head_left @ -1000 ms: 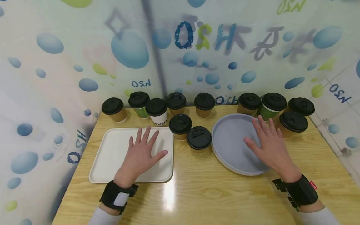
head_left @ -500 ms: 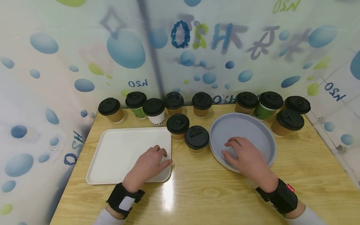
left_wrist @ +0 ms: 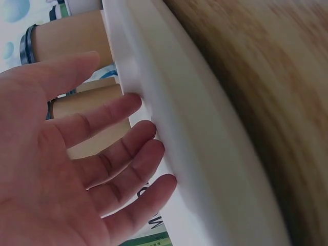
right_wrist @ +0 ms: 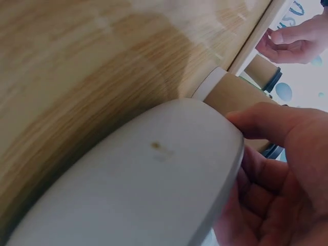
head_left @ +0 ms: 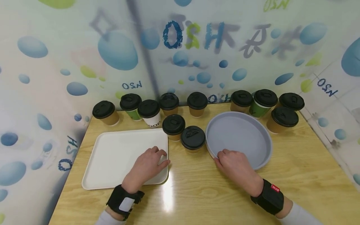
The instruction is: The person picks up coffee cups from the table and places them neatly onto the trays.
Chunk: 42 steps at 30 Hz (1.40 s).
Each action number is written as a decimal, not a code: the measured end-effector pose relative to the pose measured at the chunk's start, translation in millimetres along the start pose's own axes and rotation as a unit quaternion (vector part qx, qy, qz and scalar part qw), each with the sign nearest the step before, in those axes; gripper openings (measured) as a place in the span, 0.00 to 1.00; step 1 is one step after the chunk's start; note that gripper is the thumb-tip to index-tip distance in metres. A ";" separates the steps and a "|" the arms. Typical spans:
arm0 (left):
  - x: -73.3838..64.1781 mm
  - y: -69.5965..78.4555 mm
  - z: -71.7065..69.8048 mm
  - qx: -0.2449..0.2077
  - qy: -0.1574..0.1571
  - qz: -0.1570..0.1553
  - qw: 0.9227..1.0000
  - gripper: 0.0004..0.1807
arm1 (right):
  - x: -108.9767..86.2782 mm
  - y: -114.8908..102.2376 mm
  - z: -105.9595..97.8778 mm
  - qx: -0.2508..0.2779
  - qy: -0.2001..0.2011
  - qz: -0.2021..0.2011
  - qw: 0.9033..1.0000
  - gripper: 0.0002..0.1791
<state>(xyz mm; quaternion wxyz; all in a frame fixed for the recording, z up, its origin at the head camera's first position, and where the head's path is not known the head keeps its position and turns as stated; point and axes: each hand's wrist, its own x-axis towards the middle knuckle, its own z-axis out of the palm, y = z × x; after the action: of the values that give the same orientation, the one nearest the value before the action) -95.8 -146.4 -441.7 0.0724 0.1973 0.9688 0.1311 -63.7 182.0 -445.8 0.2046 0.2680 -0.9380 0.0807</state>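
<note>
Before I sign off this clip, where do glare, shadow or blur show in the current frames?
Head: a bright glare streak on the table; left wrist: dark shadow beside the white tray, wood grain blurred; right wrist: dark shadow along the grey round tray, wood grain soft.

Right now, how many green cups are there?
2: a green cup behind the white tray, another behind the round gray tray. The far-right back cup has its side mostly hidden, so its color is unclear.
</note>
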 end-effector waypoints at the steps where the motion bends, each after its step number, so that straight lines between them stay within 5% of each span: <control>1: -0.7 -0.6 0.5 0.000 0.002 0.002 1.000 0.16 | -1.0 -0.1 -0.5 -0.003 0.006 -0.001 1.000 0.26; 15: 0.4 0.0 1.7 0.003 0.022 0.022 1.000 0.15 | -16.0 14.7 0.0 -0.012 0.049 0.000 0.999 0.22; 26: 2.1 -1.5 2.8 0.035 0.021 0.039 0.998 0.26 | -26.0 39.5 -4.3 -0.026 0.060 0.014 0.998 0.18; 33: -4.3 -13.0 2.0 -0.027 -0.046 0.052 0.997 0.43 | -25.5 47.4 -13.8 -0.011 -0.001 0.051 0.999 0.14; 42: 4.5 -6.4 1.9 -0.037 -0.110 0.075 0.990 0.55 | -6.5 37.2 -22.5 0.031 0.049 0.072 0.996 0.15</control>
<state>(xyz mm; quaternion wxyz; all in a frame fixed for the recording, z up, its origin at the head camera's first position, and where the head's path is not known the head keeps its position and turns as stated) -101.8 -149.8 -445.7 0.1756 0.2801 0.9318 0.1498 -71.0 222.3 -429.8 0.2357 0.2022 -0.9405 0.1376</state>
